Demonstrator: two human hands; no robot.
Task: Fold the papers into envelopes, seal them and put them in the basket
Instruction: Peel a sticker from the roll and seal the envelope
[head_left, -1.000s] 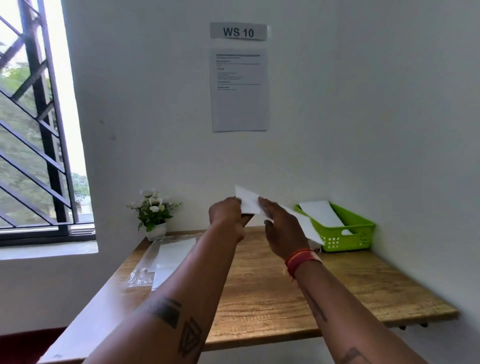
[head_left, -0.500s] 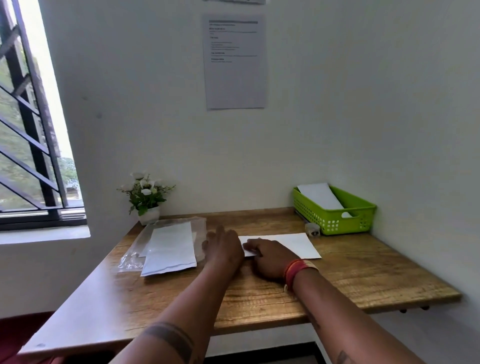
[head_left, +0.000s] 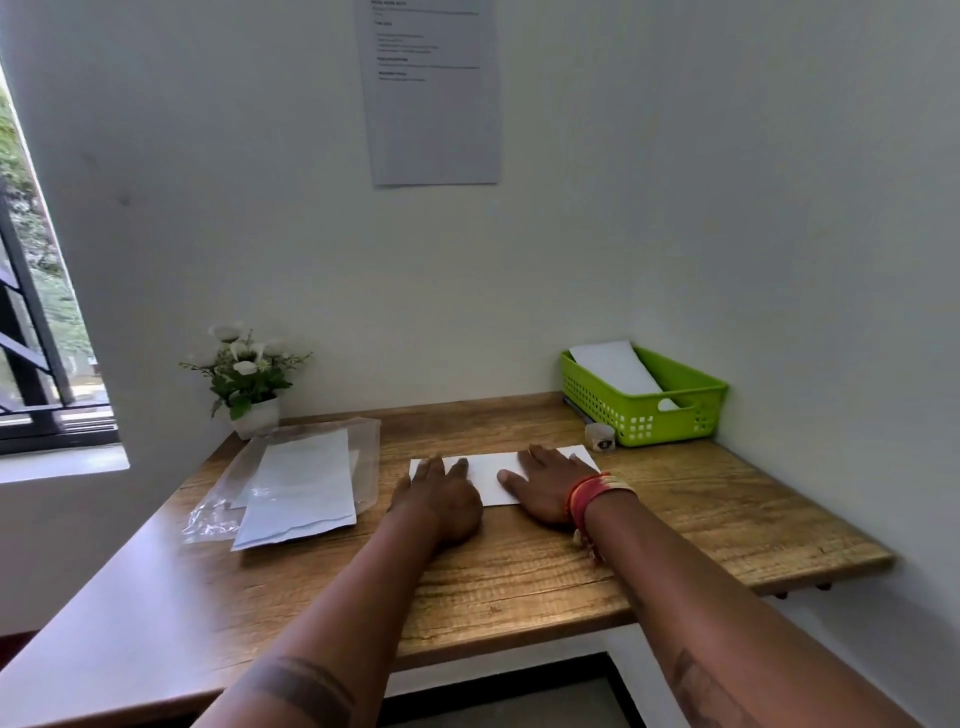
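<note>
the left hand lies flat with its fingers straight, pressing on the left end of one folded white paper. the right hand is flat too, fingers stretched out over the right part of the same sheet, holding nothing. a red and gold band sits on the right wrist. the paper lies on the wooden bench, between the two hands and under them.

just beyond its right corner stands one small clear pot, touching or nearly touching the one green basket in the far right corner. one white envelope leans inside the basket.

to the left, one clear plastic sleeve carries a stack of white sheets; their number cannot be told. behind it stands one small potted plant. one printed notice hangs on the wall.
</note>
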